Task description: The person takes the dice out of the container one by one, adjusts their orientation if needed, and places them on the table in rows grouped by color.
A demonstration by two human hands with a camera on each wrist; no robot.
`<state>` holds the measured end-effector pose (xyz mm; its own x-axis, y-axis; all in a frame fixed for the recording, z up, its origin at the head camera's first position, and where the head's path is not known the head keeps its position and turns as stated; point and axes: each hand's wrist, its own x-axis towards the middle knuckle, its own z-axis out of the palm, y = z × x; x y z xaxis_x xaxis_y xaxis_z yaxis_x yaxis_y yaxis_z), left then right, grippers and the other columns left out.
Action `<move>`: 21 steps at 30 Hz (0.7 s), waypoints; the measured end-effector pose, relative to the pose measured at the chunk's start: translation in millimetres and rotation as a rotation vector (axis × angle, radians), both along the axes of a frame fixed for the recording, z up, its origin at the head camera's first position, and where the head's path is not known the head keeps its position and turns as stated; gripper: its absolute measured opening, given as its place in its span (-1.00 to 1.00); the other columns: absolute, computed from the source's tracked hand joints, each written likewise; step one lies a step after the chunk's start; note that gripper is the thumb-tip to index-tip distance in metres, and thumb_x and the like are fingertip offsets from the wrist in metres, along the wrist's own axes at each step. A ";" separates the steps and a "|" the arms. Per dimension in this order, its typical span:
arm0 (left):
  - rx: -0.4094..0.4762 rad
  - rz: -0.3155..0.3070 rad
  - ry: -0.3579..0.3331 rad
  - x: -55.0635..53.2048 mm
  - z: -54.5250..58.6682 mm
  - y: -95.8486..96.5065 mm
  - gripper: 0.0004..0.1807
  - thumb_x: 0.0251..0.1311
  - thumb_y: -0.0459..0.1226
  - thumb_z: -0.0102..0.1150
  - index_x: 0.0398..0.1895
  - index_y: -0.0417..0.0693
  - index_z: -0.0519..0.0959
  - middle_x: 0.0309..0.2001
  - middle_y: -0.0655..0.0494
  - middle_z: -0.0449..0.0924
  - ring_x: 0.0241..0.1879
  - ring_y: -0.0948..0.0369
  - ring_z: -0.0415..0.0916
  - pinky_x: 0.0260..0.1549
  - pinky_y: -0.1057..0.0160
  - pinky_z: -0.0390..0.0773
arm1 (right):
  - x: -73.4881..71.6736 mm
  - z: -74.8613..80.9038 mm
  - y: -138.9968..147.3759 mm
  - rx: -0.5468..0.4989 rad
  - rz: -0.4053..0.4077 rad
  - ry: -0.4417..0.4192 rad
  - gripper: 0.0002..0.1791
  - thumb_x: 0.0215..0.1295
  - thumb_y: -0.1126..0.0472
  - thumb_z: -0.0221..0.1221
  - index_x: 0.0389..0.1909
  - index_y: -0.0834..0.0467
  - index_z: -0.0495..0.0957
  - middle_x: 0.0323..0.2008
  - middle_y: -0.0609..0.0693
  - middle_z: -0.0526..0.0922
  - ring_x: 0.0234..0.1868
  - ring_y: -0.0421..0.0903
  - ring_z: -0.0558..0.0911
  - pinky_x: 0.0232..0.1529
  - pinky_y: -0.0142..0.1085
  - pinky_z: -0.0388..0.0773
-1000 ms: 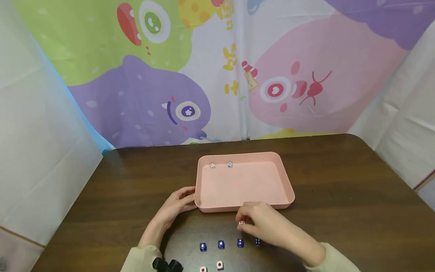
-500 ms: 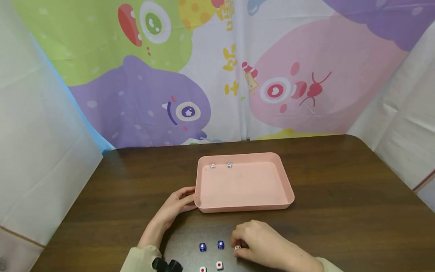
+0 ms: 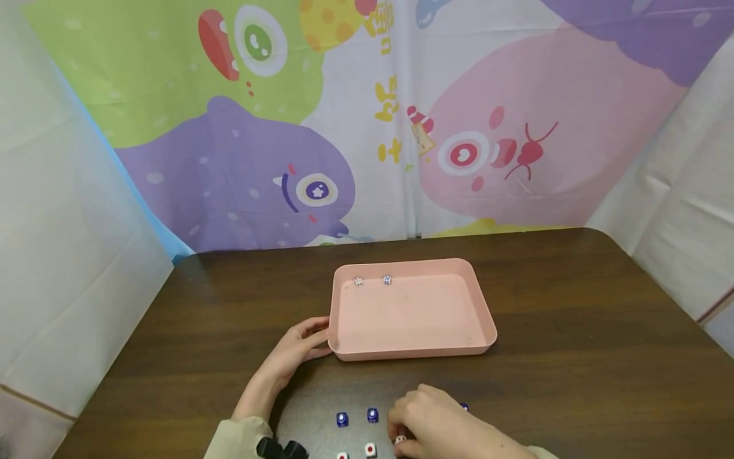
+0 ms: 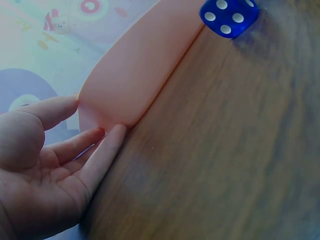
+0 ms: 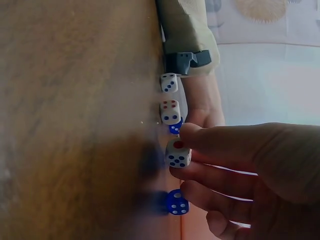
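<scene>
My right hand (image 3: 432,424) pinches a white die (image 5: 178,153) between thumb and fingers, low over the near part of the table; its red single dot shows in the right wrist view. Left of it are two more white dice, one of them this white die (image 3: 370,450). Blue dice form a row behind them, including this blue die (image 3: 373,415); another blue die (image 3: 464,406) peeks out past the right hand. My left hand (image 3: 301,347) touches the front left corner of the pink tray (image 3: 418,312) with thumb and extended fingers.
Inside the tray, near its back wall, lie two pale dice, a left die (image 3: 359,281) and a right die (image 3: 387,280). The dark wooden table (image 3: 573,319) ends at a cartoon-printed curtain (image 3: 373,127), with white sheets at both sides.
My right hand has come from the tray's front edge toward me, carrying the white die down beside the other white ones. The left hand stays at the tray corner.
</scene>
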<state>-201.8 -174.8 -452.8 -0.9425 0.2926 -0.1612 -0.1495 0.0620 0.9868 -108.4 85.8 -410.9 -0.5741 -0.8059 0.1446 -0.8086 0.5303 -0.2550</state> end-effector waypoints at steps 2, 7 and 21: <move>0.003 -0.001 -0.002 0.1 -0.3 0.0 -0.47 0.25 -0.33 -0.01 0.22 -0.46 0.17 0.15 -0.33 0.25 -0.07 0.18 0.46 -0.03 0.19 0.54 | -0.1 -1.4 0.0 0.006 0.009 0.008 -0.87 -0.10 0.05 0.31 -0.60 -0.12 0.53 -0.65 -0.38 0.38 -0.53 -0.44 0.29 -0.41 -0.56 0.27; 0.005 -0.001 -0.003 0.5 0.0 0.0 -0.46 0.25 -0.33 -0.01 0.23 -0.45 0.16 0.16 -0.34 0.23 -0.08 0.18 0.47 -0.03 0.19 0.54 | -0.4 -3.2 0.0 0.009 0.010 -0.001 -0.87 -0.09 0.06 0.31 -0.60 -0.11 0.52 -0.64 -0.38 0.38 -0.53 -0.44 0.30 -0.41 -0.54 0.30; -0.011 0.000 0.001 -0.8 -0.7 0.5 -0.48 0.25 -0.32 0.00 0.22 -0.42 0.20 0.13 -0.32 0.29 -0.05 0.15 0.46 -0.03 0.17 0.54 | -1.4 -4.1 -1.1 0.039 -0.015 -0.183 -0.92 0.01 0.14 0.28 -0.54 -0.08 0.55 -0.59 -0.37 0.42 -0.49 -0.43 0.32 -0.37 -0.53 0.34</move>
